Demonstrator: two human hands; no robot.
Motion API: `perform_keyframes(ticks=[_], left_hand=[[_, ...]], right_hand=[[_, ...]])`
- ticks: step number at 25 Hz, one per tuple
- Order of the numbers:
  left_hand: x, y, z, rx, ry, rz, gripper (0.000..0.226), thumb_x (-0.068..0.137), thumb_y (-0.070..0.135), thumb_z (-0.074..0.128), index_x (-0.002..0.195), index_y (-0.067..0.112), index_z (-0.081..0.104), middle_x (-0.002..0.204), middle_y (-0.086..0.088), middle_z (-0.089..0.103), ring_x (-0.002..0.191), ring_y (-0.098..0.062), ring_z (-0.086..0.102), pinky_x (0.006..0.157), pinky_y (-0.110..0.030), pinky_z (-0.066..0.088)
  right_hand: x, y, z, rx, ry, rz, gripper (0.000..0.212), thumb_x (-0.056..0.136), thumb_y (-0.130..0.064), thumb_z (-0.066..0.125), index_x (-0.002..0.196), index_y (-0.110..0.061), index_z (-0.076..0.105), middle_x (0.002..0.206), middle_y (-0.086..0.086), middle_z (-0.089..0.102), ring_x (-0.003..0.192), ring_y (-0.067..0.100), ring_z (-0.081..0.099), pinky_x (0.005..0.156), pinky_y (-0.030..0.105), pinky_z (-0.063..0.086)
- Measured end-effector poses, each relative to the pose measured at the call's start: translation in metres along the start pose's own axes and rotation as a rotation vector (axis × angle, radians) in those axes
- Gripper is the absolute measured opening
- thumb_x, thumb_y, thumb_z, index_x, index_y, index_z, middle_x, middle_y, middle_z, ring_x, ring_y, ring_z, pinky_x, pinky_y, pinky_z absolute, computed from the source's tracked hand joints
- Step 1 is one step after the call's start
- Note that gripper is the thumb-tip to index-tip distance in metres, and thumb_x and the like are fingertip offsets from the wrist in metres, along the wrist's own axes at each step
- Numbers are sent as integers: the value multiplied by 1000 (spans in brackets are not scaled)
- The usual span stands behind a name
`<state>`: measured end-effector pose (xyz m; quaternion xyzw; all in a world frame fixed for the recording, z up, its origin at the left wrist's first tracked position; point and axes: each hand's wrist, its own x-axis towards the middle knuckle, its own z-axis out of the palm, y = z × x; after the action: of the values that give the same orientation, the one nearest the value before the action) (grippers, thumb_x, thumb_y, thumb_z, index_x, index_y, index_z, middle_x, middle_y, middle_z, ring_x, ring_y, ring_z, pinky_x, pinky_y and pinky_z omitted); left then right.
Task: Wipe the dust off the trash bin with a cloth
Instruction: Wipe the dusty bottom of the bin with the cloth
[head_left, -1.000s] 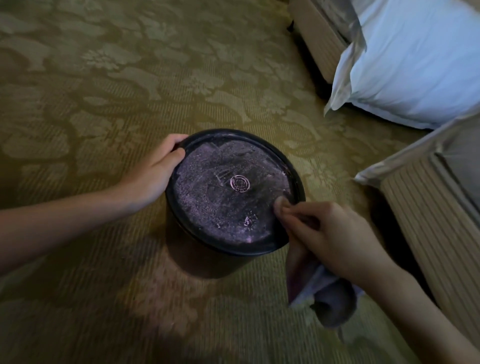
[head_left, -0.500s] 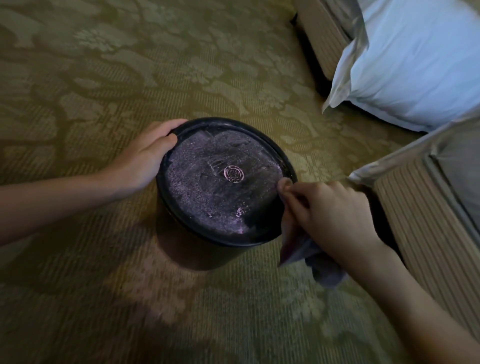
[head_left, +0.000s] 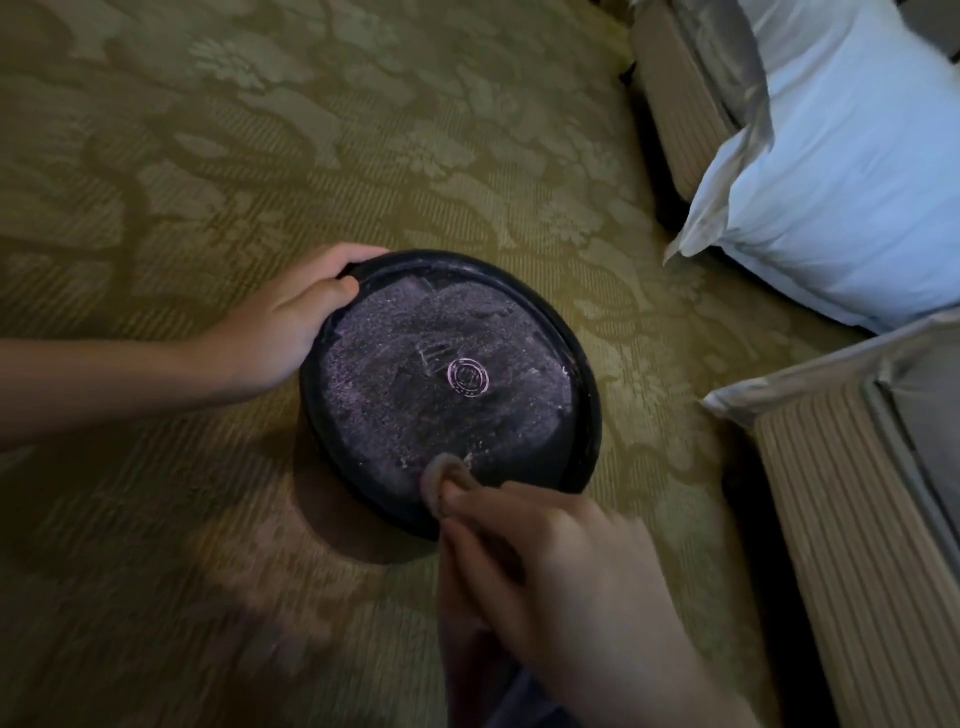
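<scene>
A round black trash bin (head_left: 582, 395) stands upside down on the carpet, its flat bottom grey with dust and marked by a small round stamp (head_left: 468, 377). My left hand (head_left: 278, 327) grips the bin's rim at the upper left. My right hand (head_left: 566, 571) is closed on a greyish cloth (head_left: 441, 480). A wad of the cloth presses on the bin's near edge. The rest of the cloth hangs down below my hand and is mostly hidden.
Green-gold patterned carpet (head_left: 260, 156) lies all around the bin. A white pillow (head_left: 841, 171) lies at the upper right on the floor. Beige ribbed bed bases (head_left: 857, 545) run along the right side, close to the bin.
My right hand with the cloth has slid from the bin's right edge round to its near edge. My left hand stays on the rim.
</scene>
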<state>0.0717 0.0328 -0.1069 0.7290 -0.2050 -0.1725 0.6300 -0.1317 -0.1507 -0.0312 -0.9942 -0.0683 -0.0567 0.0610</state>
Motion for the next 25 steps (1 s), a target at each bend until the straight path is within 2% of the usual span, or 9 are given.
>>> perform_keyframes(ticks=[4, 6, 9, 14, 17, 20, 22, 25], left_hand=[[3, 4, 3, -20, -21, -1, 39, 91, 34, 35, 124, 43, 55, 131, 7, 58, 118, -12, 58, 102, -42, 45], [2, 3, 4, -58, 5, 2, 40, 91, 31, 36, 124, 40, 56, 129, 4, 60, 116, -13, 60, 99, -40, 46], [4, -1, 5, -68, 28, 9, 43, 91, 28, 36, 128, 33, 57, 129, 2, 60, 117, -15, 59, 98, -39, 46], [4, -7, 8, -147, 42, 46, 37, 99, 14, 34, 126, 27, 56, 119, 5, 66, 110, -14, 63, 91, -29, 49], [7, -6, 11, -182, 55, 38, 37, 102, 6, 30, 123, 24, 55, 110, 7, 68, 99, -6, 66, 82, -17, 52], [9, -8, 10, -181, 57, 43, 33, 97, 17, 37, 122, 27, 57, 113, 5, 66, 102, -7, 65, 83, -19, 52], [9, -8, 10, -186, 66, 42, 35, 92, 22, 38, 118, 32, 59, 113, 7, 67, 104, -9, 64, 83, -21, 50], [9, -10, 10, -207, 60, 37, 33, 99, 16, 36, 120, 29, 58, 111, 9, 68, 101, -6, 65, 78, -15, 51]], right_hand=[[-1, 49, -18, -128, 39, 116, 25, 85, -55, 51, 98, -38, 64, 68, -11, 69, 58, 16, 68, 40, 30, 47], [9, 67, -23, -184, 28, 162, 19, 87, -54, 56, 97, -39, 62, 62, -8, 67, 55, 20, 66, 41, 29, 43], [15, 60, -21, -187, 5, 186, 18, 86, -53, 58, 89, -36, 63, 60, -7, 65, 55, 23, 65, 43, 30, 44], [10, -9, -3, 38, 3, 23, 19, 74, -46, 61, 90, -37, 64, 69, -16, 67, 57, 11, 64, 40, 26, 42], [15, -4, 0, 40, 40, -4, 20, 73, -46, 65, 90, -36, 64, 72, -16, 69, 59, 10, 64, 41, 27, 44], [9, 36, -11, -106, 33, 181, 20, 80, -53, 59, 92, -38, 63, 66, -10, 68, 60, 18, 66, 44, 30, 46], [14, 59, -17, -109, -36, 321, 21, 86, -58, 55, 91, -38, 61, 67, -9, 66, 68, 22, 67, 52, 34, 50], [20, 59, -16, -86, -82, 356, 25, 84, -57, 54, 90, -33, 56, 69, -10, 64, 72, 21, 65, 56, 35, 49]])
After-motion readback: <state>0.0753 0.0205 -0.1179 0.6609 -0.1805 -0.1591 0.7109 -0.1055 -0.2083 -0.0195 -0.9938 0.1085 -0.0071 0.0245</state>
